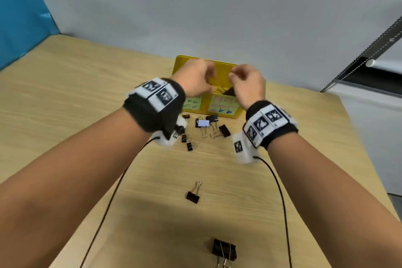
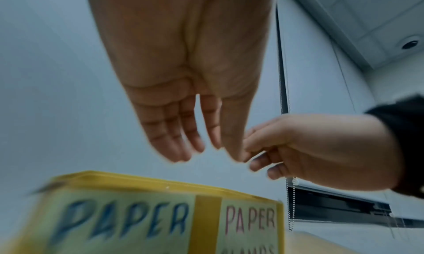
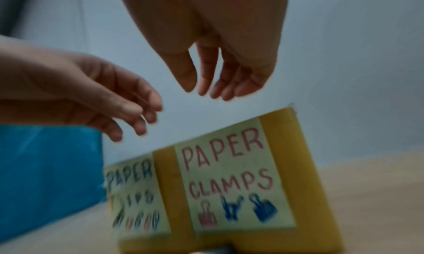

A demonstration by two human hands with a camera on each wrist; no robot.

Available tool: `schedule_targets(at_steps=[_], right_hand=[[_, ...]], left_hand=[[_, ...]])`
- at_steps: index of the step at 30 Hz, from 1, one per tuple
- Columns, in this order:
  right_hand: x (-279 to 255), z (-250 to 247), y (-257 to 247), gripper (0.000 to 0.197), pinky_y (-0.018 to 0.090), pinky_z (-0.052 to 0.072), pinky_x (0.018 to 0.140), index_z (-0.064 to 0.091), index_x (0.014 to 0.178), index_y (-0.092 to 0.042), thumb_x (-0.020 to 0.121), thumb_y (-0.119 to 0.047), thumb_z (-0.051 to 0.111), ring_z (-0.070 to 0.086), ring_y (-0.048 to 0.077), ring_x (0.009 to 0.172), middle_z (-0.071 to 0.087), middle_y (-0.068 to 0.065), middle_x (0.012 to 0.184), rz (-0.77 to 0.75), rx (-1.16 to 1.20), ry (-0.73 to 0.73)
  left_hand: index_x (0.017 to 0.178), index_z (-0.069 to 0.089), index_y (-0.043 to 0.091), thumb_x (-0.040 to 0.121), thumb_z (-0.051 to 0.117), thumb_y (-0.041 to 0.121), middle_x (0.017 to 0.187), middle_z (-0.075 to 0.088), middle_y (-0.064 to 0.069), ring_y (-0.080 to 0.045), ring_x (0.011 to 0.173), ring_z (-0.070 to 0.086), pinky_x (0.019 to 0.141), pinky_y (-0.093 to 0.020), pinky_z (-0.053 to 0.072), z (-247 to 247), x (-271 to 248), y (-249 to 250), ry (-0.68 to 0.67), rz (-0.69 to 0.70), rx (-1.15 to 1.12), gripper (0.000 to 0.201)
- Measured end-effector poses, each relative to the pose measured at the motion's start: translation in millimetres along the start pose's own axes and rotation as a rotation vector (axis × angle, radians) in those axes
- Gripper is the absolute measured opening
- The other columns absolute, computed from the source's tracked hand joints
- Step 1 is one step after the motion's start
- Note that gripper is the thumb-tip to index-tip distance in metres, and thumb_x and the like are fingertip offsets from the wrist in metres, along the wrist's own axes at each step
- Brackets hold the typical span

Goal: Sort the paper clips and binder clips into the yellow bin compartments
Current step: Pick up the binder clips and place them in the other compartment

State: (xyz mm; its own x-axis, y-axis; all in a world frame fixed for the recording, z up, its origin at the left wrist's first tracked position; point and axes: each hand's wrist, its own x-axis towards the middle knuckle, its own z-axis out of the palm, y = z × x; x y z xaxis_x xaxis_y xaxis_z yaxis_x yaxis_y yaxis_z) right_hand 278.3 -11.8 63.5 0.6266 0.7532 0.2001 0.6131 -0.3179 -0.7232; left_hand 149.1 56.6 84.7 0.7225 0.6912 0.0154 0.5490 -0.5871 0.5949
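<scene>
The yellow bin (image 1: 204, 108) stands at the far middle of the table, with a "PAPER CLAMPS" label (image 3: 231, 176) on its right compartment and a paper clip label (image 3: 135, 194) on its left one. My left hand (image 1: 210, 76) hovers over the bin, fingers straight and hanging in the left wrist view (image 2: 206, 154), holding nothing. Beside it, my right hand (image 1: 233, 76) hangs relaxed and empty above the right compartment (image 3: 206, 92). A black binder clip (image 1: 227, 92) lies in that compartment. Several black binder clips (image 1: 212, 125) lie in front of the bin.
A single binder clip (image 1: 192, 195) lies mid-table, and a large one (image 1: 224, 250) sits at the near edge. Wrist cables (image 1: 280, 198) trail over the wooden table (image 1: 76, 98). Blue cloth (image 1: 19, 11) hangs far left; a blind with a bead chain (image 1: 356, 65) is at the right.
</scene>
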Motion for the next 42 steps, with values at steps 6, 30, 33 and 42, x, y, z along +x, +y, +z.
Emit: schedule_targets(at_steps=[6, 30, 33, 42], right_hand=[[-54, 15, 32, 0.048, 0.033, 0.052, 0.086, 0.049, 0.127, -0.02, 0.089, -0.05, 0.046, 0.056, 0.02, 0.107, 0.056, 0.006, 0.125, -0.359, -0.683, -0.461], [-67, 48, 49, 0.042, 0.039, 0.05, 0.087, 0.048, 0.127, -0.018, 0.087, -0.011, 0.055, 0.055, 0.036, 0.103, 0.046, 0.017, 0.119, -0.032, -0.502, -0.677], [-69, 34, 49, 0.04, 0.041, 0.061, 0.061, 0.051, 0.124, -0.02, 0.086, -0.013, 0.059, 0.063, 0.036, 0.09, 0.05, 0.013, 0.108, 0.094, -0.315, -0.702], [-25, -12, -12, 0.035, 0.031, 0.059, 0.052, 0.051, 0.121, -0.015, 0.088, -0.007, 0.055, 0.066, 0.025, 0.082, 0.058, 0.008, 0.108, 0.047, 0.169, -0.444]], left_hand=[[0.119, 0.054, 0.019, 0.075, 0.073, 0.033, 0.117, 0.055, -0.003, -0.019, 0.104, 0.054, 0.09, -0.033, 0.049, 13, -48, -55, -0.293, -0.185, 0.16, 0.05], [0.094, 0.064, 0.01, 0.072, 0.069, 0.011, 0.091, 0.053, -0.001, -0.019, 0.083, 0.052, 0.07, -0.028, 0.046, 71, -47, -53, -0.32, -0.163, 0.184, 0.023], [0.088, 0.061, 0.015, 0.073, 0.069, 0.011, 0.09, 0.051, 0.0, -0.018, 0.083, 0.05, 0.067, -0.026, 0.041, 68, -49, -56, -0.318, -0.177, 0.153, 0.018], [0.082, 0.053, 0.016, 0.07, 0.07, 0.013, 0.09, 0.05, -0.001, -0.02, 0.083, 0.049, 0.066, -0.028, 0.039, 68, -51, -54, -0.32, -0.152, 0.143, 0.021]])
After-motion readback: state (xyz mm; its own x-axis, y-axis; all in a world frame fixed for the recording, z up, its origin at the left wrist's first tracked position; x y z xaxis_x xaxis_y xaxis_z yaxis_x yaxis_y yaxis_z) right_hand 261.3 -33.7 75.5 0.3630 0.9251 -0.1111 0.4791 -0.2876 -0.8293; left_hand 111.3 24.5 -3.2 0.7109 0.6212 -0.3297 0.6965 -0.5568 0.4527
